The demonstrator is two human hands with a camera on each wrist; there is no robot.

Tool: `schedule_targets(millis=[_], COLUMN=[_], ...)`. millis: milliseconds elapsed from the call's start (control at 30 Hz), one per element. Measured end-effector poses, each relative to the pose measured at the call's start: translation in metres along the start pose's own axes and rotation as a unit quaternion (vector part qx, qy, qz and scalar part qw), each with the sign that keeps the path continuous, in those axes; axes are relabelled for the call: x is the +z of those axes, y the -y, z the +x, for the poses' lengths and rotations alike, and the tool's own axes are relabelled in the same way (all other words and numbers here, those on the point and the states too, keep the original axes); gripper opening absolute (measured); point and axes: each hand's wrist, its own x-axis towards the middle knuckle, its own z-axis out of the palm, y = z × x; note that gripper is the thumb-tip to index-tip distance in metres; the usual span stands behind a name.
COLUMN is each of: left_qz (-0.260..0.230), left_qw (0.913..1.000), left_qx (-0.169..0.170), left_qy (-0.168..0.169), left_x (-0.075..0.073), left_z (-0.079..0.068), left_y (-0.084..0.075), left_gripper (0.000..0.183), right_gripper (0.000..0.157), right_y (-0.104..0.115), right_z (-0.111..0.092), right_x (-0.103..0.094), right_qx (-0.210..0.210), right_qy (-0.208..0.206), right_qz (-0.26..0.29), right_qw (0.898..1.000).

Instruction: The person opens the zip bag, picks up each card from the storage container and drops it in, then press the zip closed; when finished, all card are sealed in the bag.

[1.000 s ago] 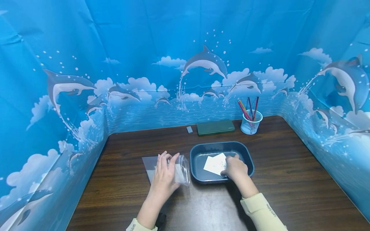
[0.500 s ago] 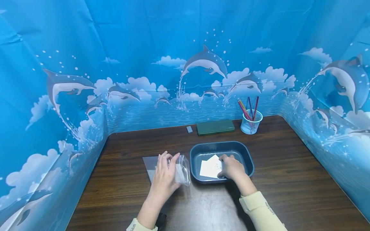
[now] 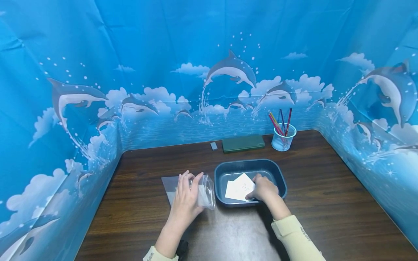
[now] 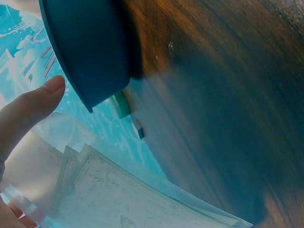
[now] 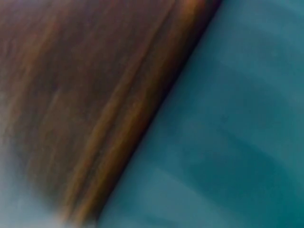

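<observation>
My left hand (image 3: 187,199) grips a clear plastic bag (image 3: 209,188) on the table, its fingers spread over the top and its mouth bulging toward the right. In the left wrist view, cream printed sheets (image 4: 118,194) lie inside the bag, and the thumb (image 4: 38,107) stands beside it. Inside the dark blue tray (image 3: 225,168), my right hand (image 3: 265,188) pinches the right side of a white card (image 3: 245,185) with a faint print. Another white card (image 3: 230,189) lies partly under it. The right wrist view shows only tray wall and blurred table, so the right fingertips are partly hidden.
A green case (image 3: 243,143) and a small grey-blue eraser-like block (image 3: 213,146) lie at the table's back. To their right stands a light blue mesh cup (image 3: 282,143) of pencils. A blue dolphin-printed curtain (image 3: 183,43) surrounds the table (image 3: 326,188).
My right hand first shifted left with the cards inside the tray, then slightly right, and the upper card slid right across the other. The left hand and bag have stayed nearly still.
</observation>
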Motion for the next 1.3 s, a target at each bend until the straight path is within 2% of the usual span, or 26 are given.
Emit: schedule_targets(millis=[167, 300, 600, 900, 1300], left_qz=[0.0, 0.002, 0.003, 0.001, -0.003], left_qw=[1.0, 1.0, 1.0, 1.0, 1.0], left_qx=[0.002, 0.0, 0.0, -0.004, -0.003], left_qy=[-0.002, -0.001, -0.003, 0.004, -0.001], left_x=[0.0, 0.0, -0.002, -0.003, -0.003], left_z=[0.0, 0.001, 0.002, 0.004, 0.001], left_y=[0.0, 0.0, 0.001, 0.001, 0.002], left_gripper=[0.11, 0.111, 0.11, 0.109, 0.108], right_gripper=[0.072, 0.067, 0.031, 0.009, 0.015], right_y=[-0.003, -0.003, -0.001, 0.004, 0.005], right_z=[0.001, 0.0, -0.003, -0.009, -0.014], right_x=[-0.001, -0.004, -0.011, -0.019, -0.02], right_qx=[0.0, -0.005, -0.025, -0.043, -0.071], right_qy=[-0.004, -0.019, -0.047, -0.046, -0.074], right_qz=[-0.004, 0.004, 0.052, 0.093, 0.071], right_qw=[1.0, 1.0, 0.997, 0.994, 0.992])
